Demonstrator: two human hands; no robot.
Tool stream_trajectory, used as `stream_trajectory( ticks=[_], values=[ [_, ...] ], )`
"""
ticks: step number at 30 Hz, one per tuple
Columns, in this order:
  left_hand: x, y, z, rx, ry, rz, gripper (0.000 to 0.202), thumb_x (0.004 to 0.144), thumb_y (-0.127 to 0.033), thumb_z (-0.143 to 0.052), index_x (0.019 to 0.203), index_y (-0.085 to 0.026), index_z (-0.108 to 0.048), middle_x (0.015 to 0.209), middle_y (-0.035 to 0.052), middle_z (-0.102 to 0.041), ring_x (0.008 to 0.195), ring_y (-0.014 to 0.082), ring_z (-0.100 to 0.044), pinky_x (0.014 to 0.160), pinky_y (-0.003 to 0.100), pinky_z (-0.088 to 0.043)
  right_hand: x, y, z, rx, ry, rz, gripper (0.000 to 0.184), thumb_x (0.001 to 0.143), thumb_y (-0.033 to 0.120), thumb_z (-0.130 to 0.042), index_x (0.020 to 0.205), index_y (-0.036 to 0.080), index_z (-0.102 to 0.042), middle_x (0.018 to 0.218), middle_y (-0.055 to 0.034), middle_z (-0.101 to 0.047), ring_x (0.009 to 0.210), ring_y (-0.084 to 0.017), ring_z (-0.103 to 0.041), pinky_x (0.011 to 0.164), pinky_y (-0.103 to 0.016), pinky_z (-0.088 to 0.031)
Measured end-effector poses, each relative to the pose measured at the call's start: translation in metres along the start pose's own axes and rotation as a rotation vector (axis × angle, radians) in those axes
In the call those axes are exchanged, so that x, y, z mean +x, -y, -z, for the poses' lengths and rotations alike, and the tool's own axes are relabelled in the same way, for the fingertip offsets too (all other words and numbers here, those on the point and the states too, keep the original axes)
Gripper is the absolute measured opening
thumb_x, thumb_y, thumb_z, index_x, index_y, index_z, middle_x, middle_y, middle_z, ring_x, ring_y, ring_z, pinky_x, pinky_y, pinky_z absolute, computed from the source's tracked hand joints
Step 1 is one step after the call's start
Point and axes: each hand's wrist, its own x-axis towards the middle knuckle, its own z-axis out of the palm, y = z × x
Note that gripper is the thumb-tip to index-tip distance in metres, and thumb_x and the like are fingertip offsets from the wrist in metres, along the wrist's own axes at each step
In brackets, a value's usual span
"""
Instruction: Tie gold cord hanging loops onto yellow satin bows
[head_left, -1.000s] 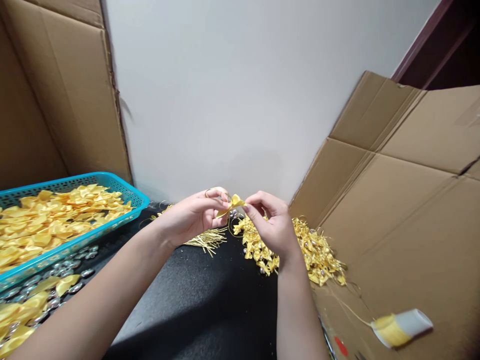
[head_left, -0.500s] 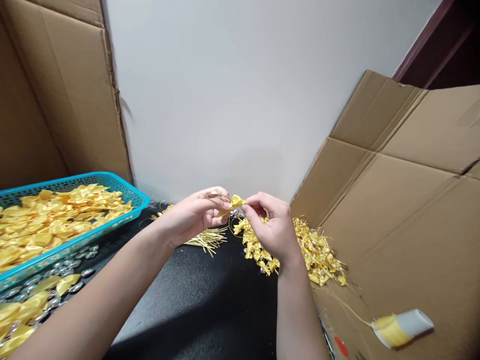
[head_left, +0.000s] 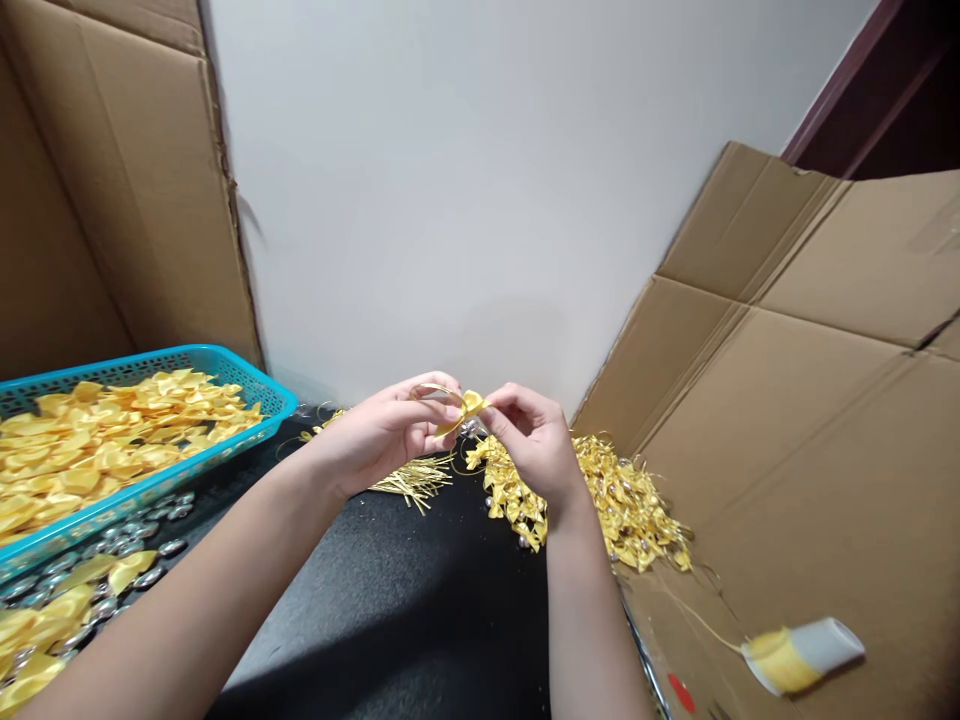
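Between my two hands is a small yellow satin ribbon bow (head_left: 471, 404), held above the black table (head_left: 390, 590). My left hand (head_left: 397, 420) pinches its left side, and a thin gold cord loops over the fingers. Thumb and forefinger of my right hand (head_left: 534, 435) close on the bow's right edge. A silvery bead (head_left: 470, 428) shows just under the bow; whether it is attached I cannot tell. Below my left hand lies a bundle of gold twist ties (head_left: 416, 482). Behind my right wrist spreads a pile of finished-looking yellow bows with beads (head_left: 630, 505).
A turquoise basket (head_left: 281, 400) full of yellow bows stands at the left. Silver beads (head_left: 172, 547) and loose yellow bows (head_left: 131, 569) lie before it. Cardboard panels (head_left: 787, 400) flank the table against a white wall (head_left: 450, 180). A spool of yellow thread (head_left: 784, 662) sits at lower right.
My right hand has shifted very slightly left, its fingers still on the bow. The gold cord over my left fingers stands a little higher. Otherwise the scene is nearly the same.
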Motion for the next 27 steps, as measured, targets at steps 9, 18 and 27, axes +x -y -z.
stream_trajectory(
  ticks=[9, 18, 27],
  values=[
    [-0.006, 0.0, -0.002, 0.077, 0.133, -0.077, 0.018, 0.069, -0.012, -0.078, 0.085, -0.019, -0.079, 0.083, 0.0046, -0.067, 0.078, 0.0131, -0.056, 0.066, 0.022, -0.049, 0.002, -0.003, -0.003, 0.086, 0.016, -0.036, 0.024, 0.081, 0.042, -0.067, 0.075, 0.02, -0.061, 0.067, 0.0024, -0.057, 0.063, -0.01, -0.048, 0.058, -0.025, -0.04],
    [-0.006, -0.003, -0.003, 0.042, 0.125, -0.003, 0.01, 0.067, -0.012, -0.079, 0.065, -0.015, -0.07, 0.072, 0.0009, -0.057, 0.067, 0.0102, -0.054, 0.062, 0.02, -0.048, 0.004, -0.004, -0.002, 0.082, 0.009, -0.014, 0.025, 0.081, 0.043, -0.066, 0.072, 0.021, -0.06, 0.066, 0.0023, -0.056, 0.063, -0.01, -0.049, 0.06, -0.026, -0.042],
    [-0.005, -0.003, -0.003, 0.015, 0.12, 0.007, 0.011, 0.07, -0.01, -0.073, 0.064, -0.015, -0.065, 0.069, 0.0004, -0.057, 0.065, 0.0096, -0.052, 0.061, 0.02, -0.049, -0.002, 0.004, 0.009, -0.026, 0.041, -0.002, 0.019, 0.084, 0.036, -0.064, 0.073, 0.021, -0.062, 0.065, 0.0025, -0.054, 0.061, -0.01, -0.043, 0.057, -0.026, -0.037]
  ],
)
